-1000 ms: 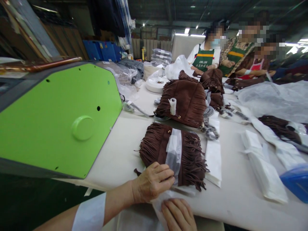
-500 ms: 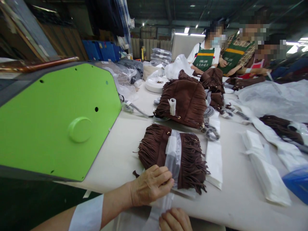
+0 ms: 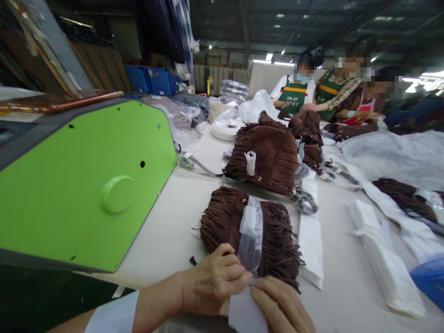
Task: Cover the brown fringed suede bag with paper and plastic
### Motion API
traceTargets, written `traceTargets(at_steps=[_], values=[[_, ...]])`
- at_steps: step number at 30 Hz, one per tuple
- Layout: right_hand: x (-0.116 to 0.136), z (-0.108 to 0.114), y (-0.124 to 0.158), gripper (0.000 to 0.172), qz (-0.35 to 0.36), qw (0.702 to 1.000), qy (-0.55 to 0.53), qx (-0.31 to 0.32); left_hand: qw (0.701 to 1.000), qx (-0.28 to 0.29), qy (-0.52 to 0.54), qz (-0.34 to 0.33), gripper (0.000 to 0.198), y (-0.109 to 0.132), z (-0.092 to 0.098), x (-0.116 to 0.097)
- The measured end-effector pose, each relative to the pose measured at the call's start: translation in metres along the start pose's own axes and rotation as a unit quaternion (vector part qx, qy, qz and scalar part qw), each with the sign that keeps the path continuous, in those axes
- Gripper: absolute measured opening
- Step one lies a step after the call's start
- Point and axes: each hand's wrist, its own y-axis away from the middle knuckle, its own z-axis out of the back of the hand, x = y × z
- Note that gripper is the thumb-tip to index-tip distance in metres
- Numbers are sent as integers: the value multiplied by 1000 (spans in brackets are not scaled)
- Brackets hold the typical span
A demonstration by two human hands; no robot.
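Observation:
A dark brown fringed bag [image 3: 224,217] lies at the table's front edge. Across its middle runs a translucent plastic strip [image 3: 252,231], whose lower end comes toward me past the bag. My left hand [image 3: 220,280] pinches this strip at the bag's near edge, fingers closed. Close beside it, my right hand [image 3: 282,305] is also closed on the plastic, thumb and fingertips almost meeting the left fingertips. Below the hands, a whitish flap of the plastic hangs down. The fingertips hide the exact spot of the grip.
A larger brown fringed bag [image 3: 267,157] with a small white roll on it stands just behind. A green machine panel [image 3: 86,194] fills the left. White folded sheets [image 3: 385,259] and a blue plastic item [image 3: 430,277] lie right. Several people in aprons [image 3: 294,95] work at the back.
My right hand has come up from the bottom edge to meet my left hand at the plastic strip. My left hand stays on the strip. The view has tilted slightly upward.

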Motion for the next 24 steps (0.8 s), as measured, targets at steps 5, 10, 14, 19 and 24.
traceTargets(at_steps=[5,10,14,19,24], values=[[-21,-11,-6,22,-130,992,-1,-2,991,-64,66,93,16,0,2,-10],[-23,-34,-7,24,-273,961,-50,9,968,-198,16,155,41,-3,-21,-17],[-23,-43,-12,36,-327,945,-10,23,956,-236,-72,157,35,-8,-33,-12],[-20,-52,-12,51,-381,924,11,17,950,-193,-201,142,29,-18,-36,-6],[-25,-55,-15,53,-339,940,33,-6,925,-194,-291,146,33,-27,-40,-2]])
